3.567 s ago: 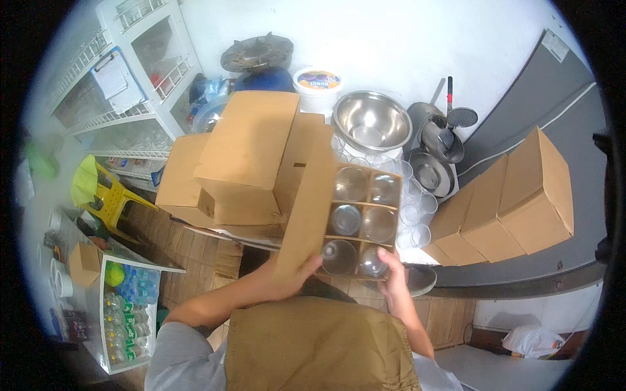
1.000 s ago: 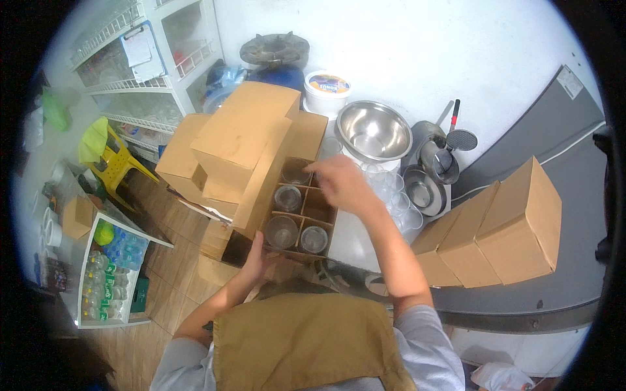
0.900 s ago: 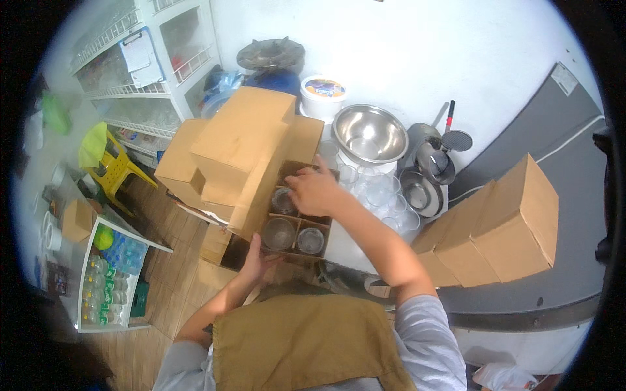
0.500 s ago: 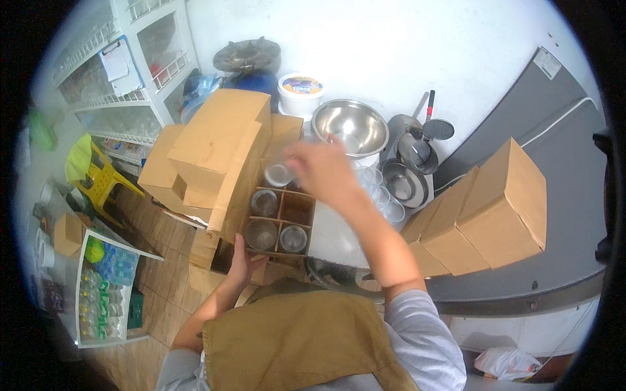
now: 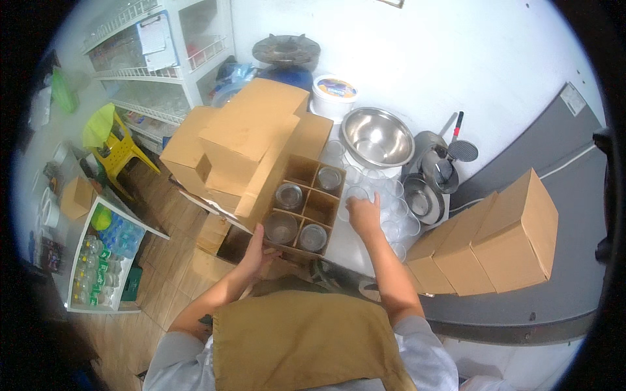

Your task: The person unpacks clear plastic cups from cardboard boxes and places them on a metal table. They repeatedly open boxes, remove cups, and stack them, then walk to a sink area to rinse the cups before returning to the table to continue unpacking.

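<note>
A cardboard box with dividers (image 5: 270, 251) stands at the middle, its flap raised on the left. Several of its compartments hold clear glasses, such as one glass (image 5: 289, 195) at the left and another (image 5: 313, 238) in the near right corner. The far left and middle right compartments look bare. My left hand (image 5: 254, 253) grips the box's near left corner, thumb on the side and fingers partly hidden. Right of the box, my right hand (image 5: 366, 215) has its fingers closed around a clear glass (image 5: 358, 193), among several clear glasses (image 5: 391, 207) on the white tabletop.
Closed cardboard boxes (image 5: 251, 124) sit left of the divided box. Behind are a metal bowl (image 5: 378, 138), a white tub (image 5: 334, 96) and a burner (image 5: 287, 51). Pans (image 5: 424, 195) stand at the right, beside a row of tall cartons (image 5: 486, 241). A yellow chair (image 5: 124, 146) is at the left.
My right hand has moved from above the box, where it held a clear glass, rightward to the glasses on the table. My left hand stays at the box corner. The view has shifted.
</note>
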Action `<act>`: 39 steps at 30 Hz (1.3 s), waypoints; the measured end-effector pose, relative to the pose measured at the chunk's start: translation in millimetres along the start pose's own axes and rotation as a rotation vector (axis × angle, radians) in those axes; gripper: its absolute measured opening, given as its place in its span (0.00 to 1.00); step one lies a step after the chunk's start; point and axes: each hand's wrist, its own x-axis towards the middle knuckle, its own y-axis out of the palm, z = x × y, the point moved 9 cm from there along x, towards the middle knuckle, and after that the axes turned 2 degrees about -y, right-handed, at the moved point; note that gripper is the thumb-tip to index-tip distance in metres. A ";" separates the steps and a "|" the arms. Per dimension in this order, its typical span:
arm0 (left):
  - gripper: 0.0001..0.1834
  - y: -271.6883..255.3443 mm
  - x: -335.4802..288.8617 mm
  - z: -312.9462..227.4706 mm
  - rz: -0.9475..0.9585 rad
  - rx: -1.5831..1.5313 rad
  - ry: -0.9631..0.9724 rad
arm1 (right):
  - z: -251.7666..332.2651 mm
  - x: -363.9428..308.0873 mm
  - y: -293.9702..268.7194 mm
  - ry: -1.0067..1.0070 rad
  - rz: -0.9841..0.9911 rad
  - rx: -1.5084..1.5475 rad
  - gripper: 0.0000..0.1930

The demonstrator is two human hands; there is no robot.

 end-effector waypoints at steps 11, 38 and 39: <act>0.39 -0.5 -3.7 2.9 -0.080 -0.070 0.006 | 139.8 -53.5 -171.8 -0.609 -0.413 0.527 0.09; 0.49 10.1 -8.5 -8.8 -0.052 -0.011 -0.009 | 10.3 -80.6 -142.7 0.023 -0.339 0.357 0.06; 0.49 9.8 -9.5 -10.0 -0.067 -0.012 -0.014 | 4.9 -77.8 -108.8 0.044 -0.298 0.339 0.06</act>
